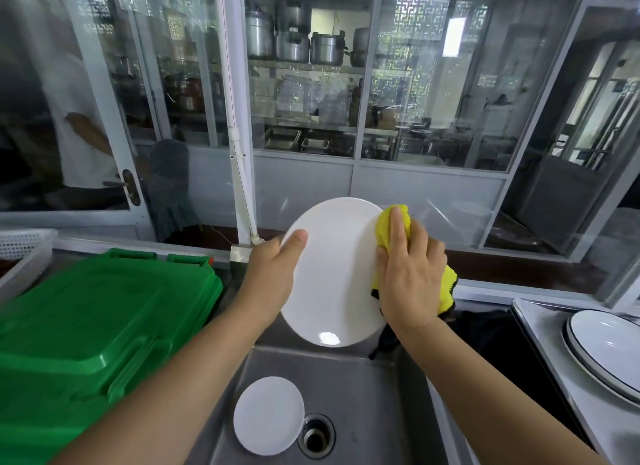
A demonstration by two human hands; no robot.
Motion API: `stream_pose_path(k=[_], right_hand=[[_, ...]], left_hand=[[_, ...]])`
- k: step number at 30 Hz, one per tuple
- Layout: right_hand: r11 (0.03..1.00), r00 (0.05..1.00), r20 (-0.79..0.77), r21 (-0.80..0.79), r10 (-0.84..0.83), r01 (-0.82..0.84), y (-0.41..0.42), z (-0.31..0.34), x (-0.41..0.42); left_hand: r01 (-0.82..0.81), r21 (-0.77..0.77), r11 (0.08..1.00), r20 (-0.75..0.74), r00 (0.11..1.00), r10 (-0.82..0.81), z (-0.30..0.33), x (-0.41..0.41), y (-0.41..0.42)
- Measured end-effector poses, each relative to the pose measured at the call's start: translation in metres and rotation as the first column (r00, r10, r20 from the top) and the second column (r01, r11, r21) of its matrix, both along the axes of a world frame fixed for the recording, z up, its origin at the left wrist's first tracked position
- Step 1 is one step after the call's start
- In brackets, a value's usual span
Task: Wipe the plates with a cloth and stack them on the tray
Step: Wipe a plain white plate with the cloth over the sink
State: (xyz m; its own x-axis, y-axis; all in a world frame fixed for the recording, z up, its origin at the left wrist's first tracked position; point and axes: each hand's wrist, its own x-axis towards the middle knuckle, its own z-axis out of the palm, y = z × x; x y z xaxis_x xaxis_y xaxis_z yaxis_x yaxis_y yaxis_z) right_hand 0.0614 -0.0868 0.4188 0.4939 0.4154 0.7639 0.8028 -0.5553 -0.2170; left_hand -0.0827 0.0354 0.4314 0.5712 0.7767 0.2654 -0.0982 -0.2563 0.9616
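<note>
My left hand (273,274) grips the left rim of a large white plate (332,277), held tilted above the steel sink (381,395). My right hand (408,277) presses a yellow cloth (391,225) against the plate's right edge; more of the cloth hangs out below the hand. A smaller white plate (268,415) lies in the sink bottom beside the drain (316,435). At the right, dark-rimmed white plates (609,347) are stacked on a steel tray (533,322).
A green plastic bin lid (90,322) fills the left side. A white perforated basket (24,246) sits at the far left. A white pipe (242,187) rises behind the sink, in front of glass partitions with pots on shelves.
</note>
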Motion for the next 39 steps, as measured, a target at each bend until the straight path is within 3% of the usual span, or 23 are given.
stream_pose_path(k=[4, 8, 12, 16, 22, 25, 29, 35, 39], right_hand=[[1.0, 1.0, 0.007, 0.016, 0.025, -0.026, 0.007, -0.002, -0.009], [0.988, 0.984, 0.09, -0.016, 0.152, -0.152, 0.017, 0.001, -0.024], [0.949, 0.923, 0.227, -0.123, 0.312, -0.29, 0.025, 0.0, -0.043], [0.901, 0.871, 0.25, -0.218, 0.423, -0.375, 0.022, -0.014, -0.06], [0.815, 0.794, 0.245, -0.348, 0.556, -0.464, 0.0, -0.044, -0.048], [0.805, 0.777, 0.285, -0.403, 0.562, -0.435, -0.013, -0.052, -0.026], [0.843, 0.822, 0.288, -0.396, 0.491, -0.365, -0.03, -0.049, 0.004], [0.898, 0.893, 0.271, -0.361, 0.359, -0.251, -0.018, -0.008, 0.02], [0.91, 0.893, 0.301, -0.35, 0.334, -0.223, 0.002, 0.021, 0.022]], left_hand=[[-0.027, -0.06, 0.998, 0.005, 1.0, 0.027, -0.007, 0.001, -0.005], [-0.109, 0.007, 0.994, -0.055, 0.993, 0.109, -0.007, 0.005, -0.009], [-0.043, -0.14, 0.989, 0.054, 0.997, 0.051, -0.001, 0.011, -0.009], [-0.072, -0.287, 0.955, 0.106, 0.989, 0.106, 0.009, 0.016, 0.003], [-0.045, -0.324, 0.945, 0.163, 0.981, 0.103, 0.009, 0.014, 0.013], [-0.067, -0.293, 0.954, 0.109, 0.989, 0.103, 0.005, 0.01, 0.015], [-0.088, -0.222, 0.971, 0.064, 0.992, 0.105, 0.006, 0.003, 0.016], [-0.064, -0.081, 0.995, -0.086, 0.995, 0.057, 0.007, 0.002, 0.016], [-0.018, -0.021, 1.0, -0.134, 0.991, 0.015, 0.001, 0.004, 0.015]])
